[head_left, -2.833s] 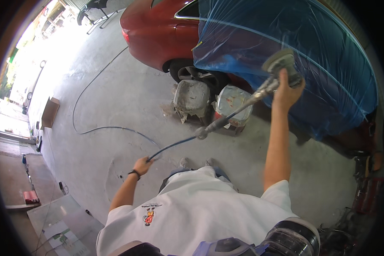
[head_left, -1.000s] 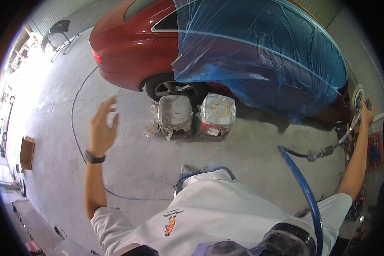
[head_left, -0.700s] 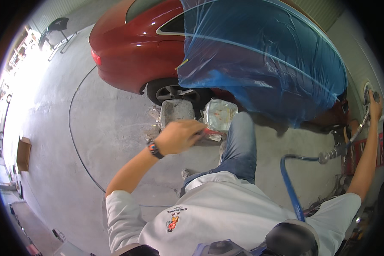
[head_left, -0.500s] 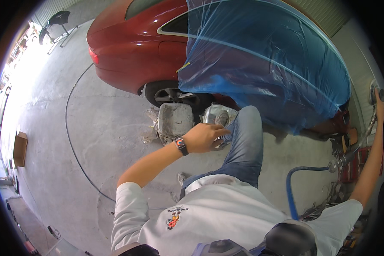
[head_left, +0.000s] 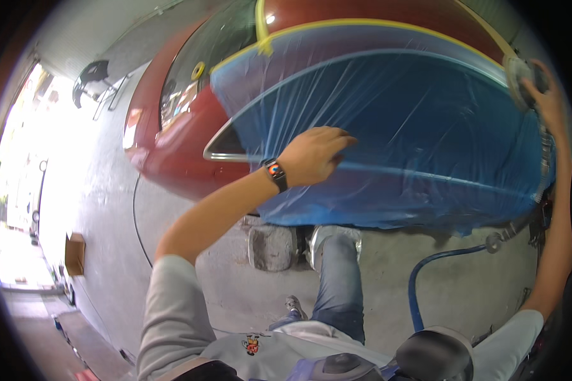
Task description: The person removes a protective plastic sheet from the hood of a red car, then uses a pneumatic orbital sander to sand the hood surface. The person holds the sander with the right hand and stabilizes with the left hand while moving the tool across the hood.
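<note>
My right hand [head_left: 543, 95] grips a round power sander [head_left: 518, 82] high at the far right, beside the upper edge of the car's side. A hose fitting [head_left: 493, 242] and blue hose [head_left: 426, 260] hang below it. My left hand [head_left: 318, 152], with a watch on its wrist, is over the blue plastic sheet [head_left: 426, 127] covering the car's side, its fingers loosely bent and holding nothing; whether it touches the sheet I cannot tell. The red car [head_left: 184, 178] has yellow tape [head_left: 362, 23] along the sheet's upper border. My right leg [head_left: 337, 292] is raised onto a foil-topped stool [head_left: 353, 244].
A grey, dust-coated stool [head_left: 269, 247] stands beside the foil-topped one. A black panel on a stand [head_left: 91, 79] is at the upper left. A cardboard box [head_left: 74, 254] lies left, near a bright doorway. A thin hose [head_left: 140, 235] runs across the floor.
I have stepped up onto the stool, and the car's roof has come into view. My left hand moved up over the sheet. The sander in my right hand rose to the car's upper edge.
</note>
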